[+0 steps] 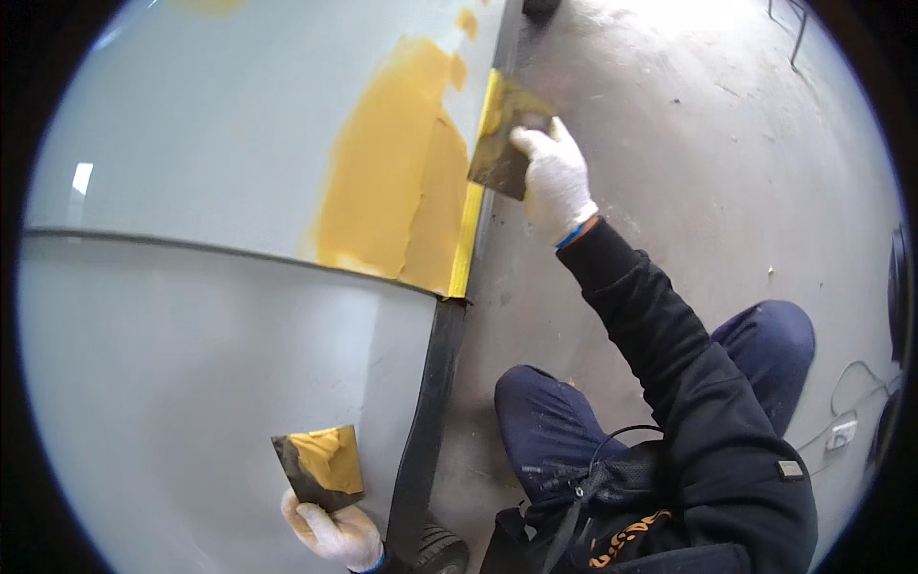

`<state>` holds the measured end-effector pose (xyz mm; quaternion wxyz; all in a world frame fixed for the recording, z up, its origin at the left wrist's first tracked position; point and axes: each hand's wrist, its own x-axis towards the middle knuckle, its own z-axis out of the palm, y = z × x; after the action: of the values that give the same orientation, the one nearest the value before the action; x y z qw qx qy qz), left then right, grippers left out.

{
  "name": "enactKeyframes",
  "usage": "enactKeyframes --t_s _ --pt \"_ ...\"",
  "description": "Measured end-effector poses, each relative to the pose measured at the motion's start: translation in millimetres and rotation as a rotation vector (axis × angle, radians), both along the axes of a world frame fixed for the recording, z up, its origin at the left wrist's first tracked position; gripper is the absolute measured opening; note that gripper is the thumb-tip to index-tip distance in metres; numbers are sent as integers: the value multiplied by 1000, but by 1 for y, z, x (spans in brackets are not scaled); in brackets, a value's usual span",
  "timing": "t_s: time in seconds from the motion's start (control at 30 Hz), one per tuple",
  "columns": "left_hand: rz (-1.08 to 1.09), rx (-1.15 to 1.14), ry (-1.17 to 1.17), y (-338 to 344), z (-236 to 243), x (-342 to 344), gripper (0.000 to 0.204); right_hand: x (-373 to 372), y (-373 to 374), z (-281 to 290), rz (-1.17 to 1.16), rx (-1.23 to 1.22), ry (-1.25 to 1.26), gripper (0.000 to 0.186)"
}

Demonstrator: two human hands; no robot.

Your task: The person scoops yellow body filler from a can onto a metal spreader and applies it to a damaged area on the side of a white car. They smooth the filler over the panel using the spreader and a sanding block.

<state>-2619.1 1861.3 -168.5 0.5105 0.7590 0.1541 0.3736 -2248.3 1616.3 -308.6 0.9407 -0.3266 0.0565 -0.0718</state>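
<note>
From the head camera, the gloved right hand [553, 177] pinches a metal spreader [504, 137] against the lower edge of a pale grey car panel [210, 143], beside a broad patch of yellow filler [397, 182]; the gloved left hand [335, 531] grips a second spreader [318, 466] loaded with filler, near the black sill trim [430, 421]

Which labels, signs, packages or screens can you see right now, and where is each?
Small square patch: on the black sleeve's upper arm, grey with a dark border.
Orange printed design: on the black garment at the lower edge, curved shapes.
No packages, signs or screens in view.
</note>
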Motion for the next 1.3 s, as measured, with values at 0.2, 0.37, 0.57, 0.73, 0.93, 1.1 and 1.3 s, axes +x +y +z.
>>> enactKeyframes --t_s 0.2,0.37,0.57,0.73,0.93,1.1,1.3 --pt "-12 -58 0 -36 19 20 31 -32 -13 -39 90 -244 -118 32" --pt "-275 -90 -31 -16 24 17 32 -19 4 -53 6 -293 -205 35" --pt "-294 -292 -53 8 17 16 33 -4 24 -35 -248 -429 -390 32" --pt "-179 -295 -42 2 18 3 34 7 25 -34 -255 -523 -440 32" --pt "-60 -266 -39 -8 15 6 33 19 23 -37 -319 -600 -439 34" --pt "-59 -219 -18 -8 16 4 33 20 31 -29 -332 -670 -452 36" --pt "-45 -191 -11 -9 14 8 33 18 45 -31 -364 -646 -420 38"
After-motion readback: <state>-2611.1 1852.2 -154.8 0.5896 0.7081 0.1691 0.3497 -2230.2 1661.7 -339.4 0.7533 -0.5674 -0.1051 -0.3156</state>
